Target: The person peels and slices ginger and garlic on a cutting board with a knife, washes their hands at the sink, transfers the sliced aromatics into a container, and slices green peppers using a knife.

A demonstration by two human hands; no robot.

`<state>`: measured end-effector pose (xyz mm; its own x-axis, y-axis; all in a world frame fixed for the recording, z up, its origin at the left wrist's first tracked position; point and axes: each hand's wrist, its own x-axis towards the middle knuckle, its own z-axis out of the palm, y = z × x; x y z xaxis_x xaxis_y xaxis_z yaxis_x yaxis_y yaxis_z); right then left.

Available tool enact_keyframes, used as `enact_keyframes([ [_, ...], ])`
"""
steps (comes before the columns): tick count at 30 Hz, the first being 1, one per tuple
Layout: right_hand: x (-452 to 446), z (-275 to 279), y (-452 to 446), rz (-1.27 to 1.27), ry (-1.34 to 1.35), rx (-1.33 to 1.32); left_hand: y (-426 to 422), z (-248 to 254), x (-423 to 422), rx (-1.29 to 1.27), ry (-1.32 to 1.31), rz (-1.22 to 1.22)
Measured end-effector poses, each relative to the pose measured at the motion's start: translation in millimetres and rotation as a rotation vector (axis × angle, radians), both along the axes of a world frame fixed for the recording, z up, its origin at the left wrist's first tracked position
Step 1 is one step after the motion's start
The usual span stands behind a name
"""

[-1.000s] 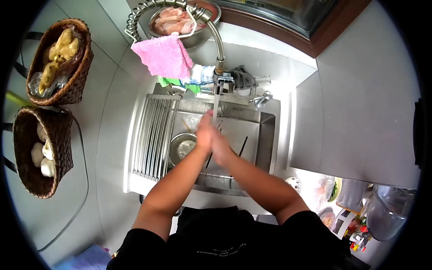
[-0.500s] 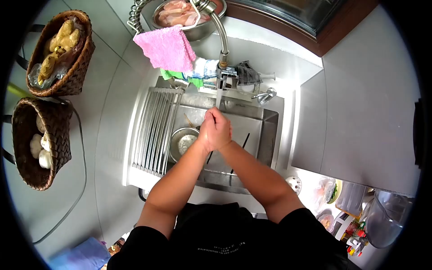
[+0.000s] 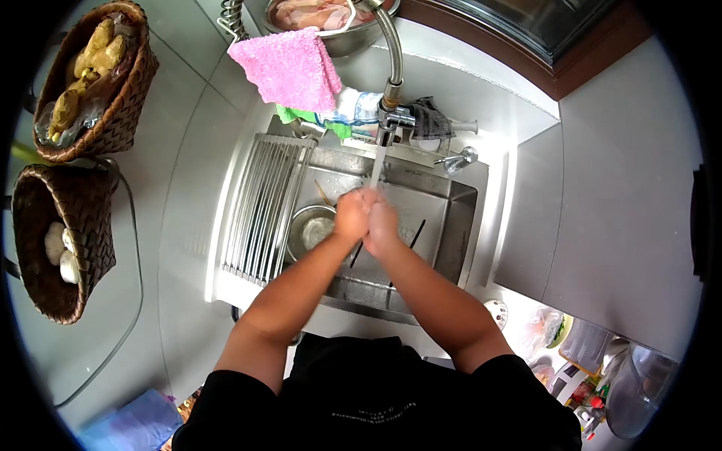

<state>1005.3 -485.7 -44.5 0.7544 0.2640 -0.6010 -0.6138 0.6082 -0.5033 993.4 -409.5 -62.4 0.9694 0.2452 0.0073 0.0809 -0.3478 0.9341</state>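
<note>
Under the stream from the faucet, my left hand and my right hand press against each other over the steel sink. Both look closed, fingers curled inward and somewhat blurred. Whether anything lies between them is hidden. Just left of the hands, a round metal bowl sits in the sink with water in it. Two thin dark sticks lie on the sink floor, one of them a dark stick right of my wrists.
A roll-up drying rack covers the sink's left side. A pink cloth hangs behind it, near a bowl of raw meat. Woven baskets hold ginger and garlic at left. A small tap stands at back right.
The clasped hands have shifted slightly down and become more blurred, with more of the water stream showing above them. The whole view has tilted a little.
</note>
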Motion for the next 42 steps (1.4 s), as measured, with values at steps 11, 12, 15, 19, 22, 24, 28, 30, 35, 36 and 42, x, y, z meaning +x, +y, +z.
enact_keyframes([
  [11,16,15,-46,0.422,-0.138,-0.311,132,43,79,1.297,0.151,-0.527],
  [12,16,20,-43,0.439,-0.161,-0.409,139,43,86,1.33,0.099,-0.528],
  [15,16,6,-55,0.524,-0.301,-0.5,149,35,106,1.631,-0.07,-0.507],
  [19,9,17,-75,0.491,-0.601,-0.707,110,78,117,1.456,0.59,-0.469],
  [22,36,67,-101,0.797,-0.74,-0.879,93,61,86,1.252,0.295,-0.303],
  [24,45,105,-106,0.897,-0.707,-0.64,70,95,54,1.152,0.398,-0.303],
  [28,37,6,-96,0.958,-0.469,-0.23,61,59,-29,0.587,0.345,-0.036],
  [30,15,-22,-85,1.372,-0.58,-0.672,58,11,-78,0.575,0.302,-0.073],
  [35,-18,32,-51,1.215,-0.464,-0.447,69,58,-159,0.423,0.102,-0.099],
  [36,-18,23,-50,1.2,-0.379,-0.361,73,68,-172,0.375,0.116,-0.057],
  [42,-100,41,-19,1.208,-1.222,-1.328,100,101,-252,0.234,-0.018,0.16],
])
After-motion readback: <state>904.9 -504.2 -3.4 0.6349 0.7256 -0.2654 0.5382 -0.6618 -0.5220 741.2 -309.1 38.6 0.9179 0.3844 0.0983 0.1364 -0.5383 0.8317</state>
